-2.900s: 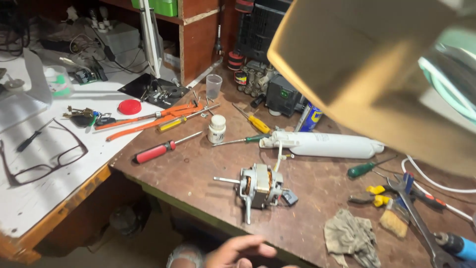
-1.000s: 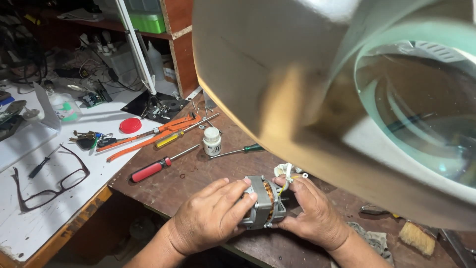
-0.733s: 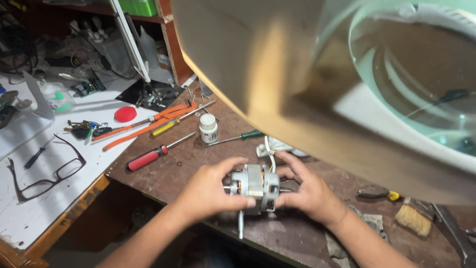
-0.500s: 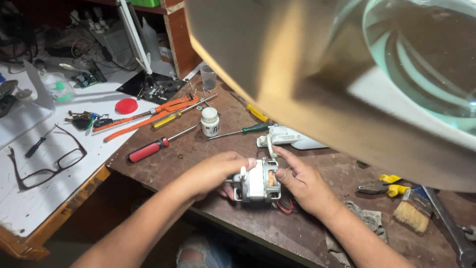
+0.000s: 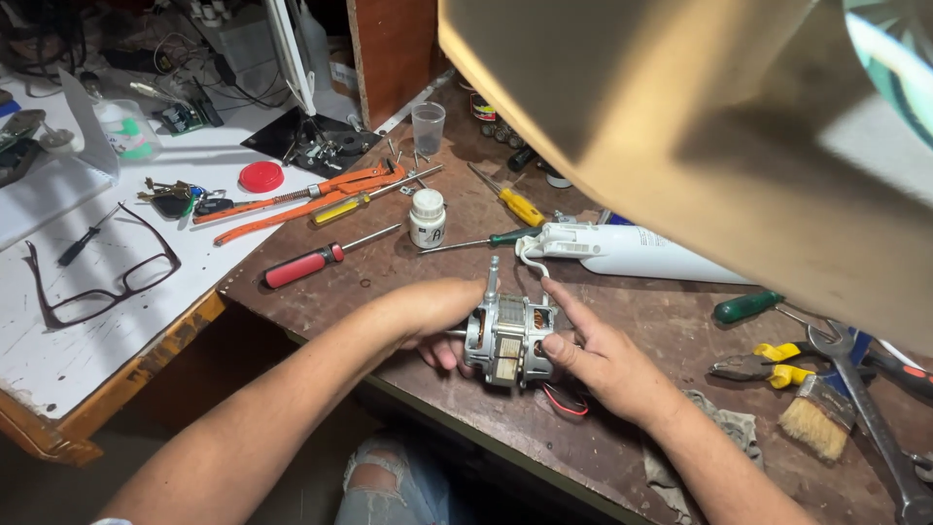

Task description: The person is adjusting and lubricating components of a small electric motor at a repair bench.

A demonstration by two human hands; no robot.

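Observation:
A small electric motor [image 5: 506, 338] with copper windings and a metal shaft rests on the worn brown workbench [image 5: 671, 321], near its front edge. My left hand [image 5: 439, 316] grips its left side, fingers wrapped under the body. My right hand [image 5: 593, 355] holds the right side, index finger stretched up toward the white wires at the top. Red and black wires [image 5: 564, 401] trail under my right palm.
Behind the motor lie a white plastic housing [image 5: 622, 253], a small white bottle [image 5: 427, 216], a red-handled screwdriver [image 5: 311, 262], yellow and green screwdrivers and orange pliers [image 5: 301, 194]. Glasses [image 5: 102, 277] lie on the white table at left. Pliers, a brush [image 5: 814, 420] and a wrench sit right. A magnifier lamp [image 5: 700, 126] blocks the upper right.
Both hands came onto the motor, lifted and turned it, and now hold it with the shaft pointing up and away. The view swung, so the lamp covers less of the bench.

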